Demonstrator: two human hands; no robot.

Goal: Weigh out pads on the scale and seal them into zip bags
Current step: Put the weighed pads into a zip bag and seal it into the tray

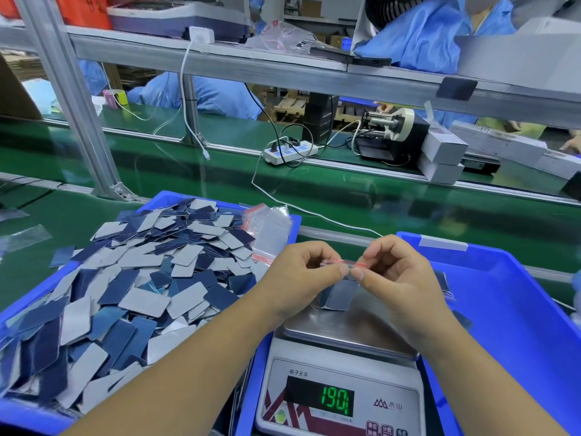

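Observation:
A small zip bag (pixel 340 294) holding dark blue pads hangs just above the steel pan of the scale (pixel 342 369). My left hand (pixel 301 278) and my right hand (pixel 396 275) each pinch the bag's red zip strip, thumbs meeting at its middle. The scale's green display shows 190.1. To the left, a blue bin (pixel 22 313) is heaped with loose blue and grey pads (pixel 141 278). A stack of empty zip bags (pixel 270 234) lies on the bin's far right corner.
Another blue bin (pixel 515 309) stands to the right, with a few filled bags along its left wall. Beyond runs a green conveyor belt (pixel 377 196) with a power strip (pixel 289 151), cables and a tape dispenser (pixel 390 133). Workers in blue sit behind.

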